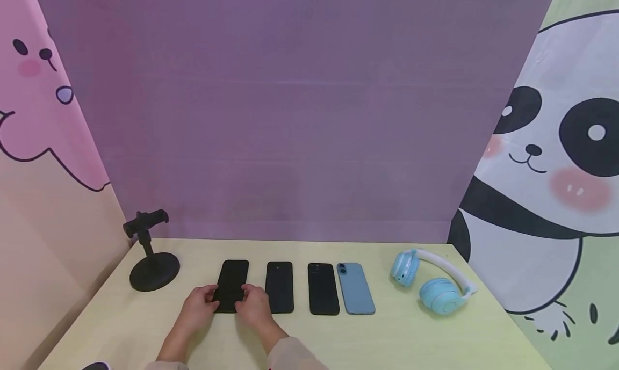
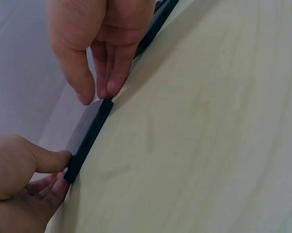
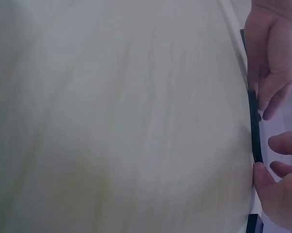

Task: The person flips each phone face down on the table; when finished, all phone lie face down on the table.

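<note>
A black smartphone [image 1: 232,287] lies on the table at the left end of a row of phones. My left hand [image 1: 199,307] holds its left edge; in the left wrist view the thumb and fingers of that left hand [image 2: 27,179] pinch the near corner. At the opposite edge, the thumb and fingers of my right hand [image 1: 256,307] grip the lower right side, as the right hand [image 3: 282,194] also shows in the right wrist view. Just right of it lie a second black phone [image 1: 279,289], a third black phone [image 1: 323,289] and a blue phone [image 1: 357,289] with its camera side up.
A black phone stand [image 1: 155,270] on a round base stands at the table's back left. Light blue headphones [image 1: 441,295] with a white band lie at the right. A purple backdrop [image 1: 309,117] rises behind the pale table [image 1: 411,343]. Part of a dark-topped object [image 1: 96,366] shows at the lower left.
</note>
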`<state>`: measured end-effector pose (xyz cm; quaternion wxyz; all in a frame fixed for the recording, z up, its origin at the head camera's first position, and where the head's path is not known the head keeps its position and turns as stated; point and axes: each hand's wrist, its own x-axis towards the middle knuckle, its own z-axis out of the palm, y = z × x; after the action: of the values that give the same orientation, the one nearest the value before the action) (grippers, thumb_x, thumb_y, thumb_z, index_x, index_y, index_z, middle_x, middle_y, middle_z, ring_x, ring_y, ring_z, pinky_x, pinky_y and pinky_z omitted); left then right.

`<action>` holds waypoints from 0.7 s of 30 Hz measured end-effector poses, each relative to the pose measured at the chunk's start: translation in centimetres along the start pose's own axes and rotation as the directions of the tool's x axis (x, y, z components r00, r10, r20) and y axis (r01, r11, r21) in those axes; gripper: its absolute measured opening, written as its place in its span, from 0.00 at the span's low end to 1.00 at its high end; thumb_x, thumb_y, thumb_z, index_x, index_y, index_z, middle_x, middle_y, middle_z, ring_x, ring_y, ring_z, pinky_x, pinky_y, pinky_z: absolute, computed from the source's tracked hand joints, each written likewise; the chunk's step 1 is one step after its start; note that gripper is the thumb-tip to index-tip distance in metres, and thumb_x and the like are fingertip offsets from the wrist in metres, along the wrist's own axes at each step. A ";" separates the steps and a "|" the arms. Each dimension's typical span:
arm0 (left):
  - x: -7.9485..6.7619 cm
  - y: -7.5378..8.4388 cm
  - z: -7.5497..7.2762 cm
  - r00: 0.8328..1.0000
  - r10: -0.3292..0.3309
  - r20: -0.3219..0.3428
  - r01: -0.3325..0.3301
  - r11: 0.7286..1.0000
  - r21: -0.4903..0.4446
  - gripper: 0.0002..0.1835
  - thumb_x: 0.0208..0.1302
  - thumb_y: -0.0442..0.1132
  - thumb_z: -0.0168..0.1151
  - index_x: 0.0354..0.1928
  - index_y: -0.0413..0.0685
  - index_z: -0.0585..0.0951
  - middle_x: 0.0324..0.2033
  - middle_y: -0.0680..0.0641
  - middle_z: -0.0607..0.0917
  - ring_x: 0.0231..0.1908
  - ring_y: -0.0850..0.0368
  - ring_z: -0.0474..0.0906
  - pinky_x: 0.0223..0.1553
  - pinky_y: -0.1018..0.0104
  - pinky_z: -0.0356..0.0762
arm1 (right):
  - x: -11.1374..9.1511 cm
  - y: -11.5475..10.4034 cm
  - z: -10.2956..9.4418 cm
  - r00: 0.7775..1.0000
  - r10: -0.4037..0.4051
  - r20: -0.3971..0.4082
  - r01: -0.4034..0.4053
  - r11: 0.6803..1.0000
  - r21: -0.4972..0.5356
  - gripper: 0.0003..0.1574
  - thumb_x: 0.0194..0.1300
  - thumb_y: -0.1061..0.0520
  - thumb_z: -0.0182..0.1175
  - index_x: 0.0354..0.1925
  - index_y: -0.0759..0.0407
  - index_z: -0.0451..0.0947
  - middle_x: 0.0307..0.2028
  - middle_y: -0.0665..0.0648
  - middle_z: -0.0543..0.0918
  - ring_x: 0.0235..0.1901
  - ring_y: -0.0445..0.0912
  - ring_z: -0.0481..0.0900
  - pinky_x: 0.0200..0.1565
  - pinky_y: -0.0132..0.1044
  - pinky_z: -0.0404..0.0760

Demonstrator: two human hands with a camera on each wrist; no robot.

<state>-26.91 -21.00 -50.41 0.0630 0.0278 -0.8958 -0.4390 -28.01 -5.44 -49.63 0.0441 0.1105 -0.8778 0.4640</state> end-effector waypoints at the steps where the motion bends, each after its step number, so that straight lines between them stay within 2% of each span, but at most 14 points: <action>1: -0.1 0.0 0.0 1.000 0.000 0.000 0.000 1.000 -0.003 0.19 0.59 0.23 0.62 0.53 0.24 0.76 0.41 0.37 0.76 0.42 0.42 0.75 0.46 0.46 0.73 | 0.0 -0.1 0.1 1.000 0.003 0.004 -0.003 1.000 -0.003 0.18 0.55 0.66 0.68 0.47 0.69 0.80 0.30 0.51 0.73 0.32 0.45 0.73 0.38 0.37 0.77; 5: -0.3 -0.1 0.0 1.000 0.018 -0.012 -0.017 1.000 0.016 0.18 0.60 0.24 0.61 0.53 0.27 0.78 0.40 0.39 0.76 0.41 0.44 0.75 0.45 0.48 0.73 | -0.2 -0.4 0.3 1.000 0.012 -0.006 -0.013 1.000 -0.021 0.17 0.56 0.67 0.67 0.46 0.69 0.81 0.31 0.53 0.73 0.34 0.47 0.74 0.40 0.38 0.78; 9: -0.4 -0.2 0.1 0.999 0.039 -0.024 -0.039 0.999 0.027 0.17 0.60 0.24 0.61 0.52 0.28 0.78 0.39 0.40 0.77 0.41 0.45 0.75 0.45 0.48 0.73 | -0.3 -0.8 0.5 0.998 0.038 -0.049 -0.038 0.999 -0.002 0.16 0.54 0.68 0.67 0.44 0.70 0.82 0.32 0.55 0.74 0.36 0.49 0.76 0.42 0.40 0.78; 15: -0.3 -0.3 0.1 0.999 0.035 -0.029 -0.035 0.999 0.018 0.17 0.61 0.24 0.60 0.53 0.27 0.78 0.38 0.41 0.77 0.41 0.45 0.74 0.45 0.47 0.72 | -0.3 -1.1 0.6 0.991 0.089 -0.103 -0.079 0.992 0.099 0.17 0.53 0.70 0.66 0.44 0.72 0.81 0.33 0.57 0.81 0.36 0.48 0.79 0.40 0.38 0.80; 21: -0.3 -0.6 0.2 0.998 0.033 -0.048 -0.033 0.999 0.010 0.17 0.60 0.25 0.61 0.52 0.29 0.80 0.39 0.40 0.78 0.42 0.43 0.75 0.46 0.46 0.73 | -0.1 -0.8 0.9 0.985 0.126 -0.119 -0.105 0.980 0.166 0.18 0.53 0.72 0.65 0.46 0.71 0.82 0.34 0.56 0.81 0.37 0.48 0.80 0.40 0.39 0.80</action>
<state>-26.62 -21.16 -51.07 0.0916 0.0236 -0.8965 -0.4329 -27.69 -6.64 -49.51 0.0649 0.0320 -0.8381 0.5408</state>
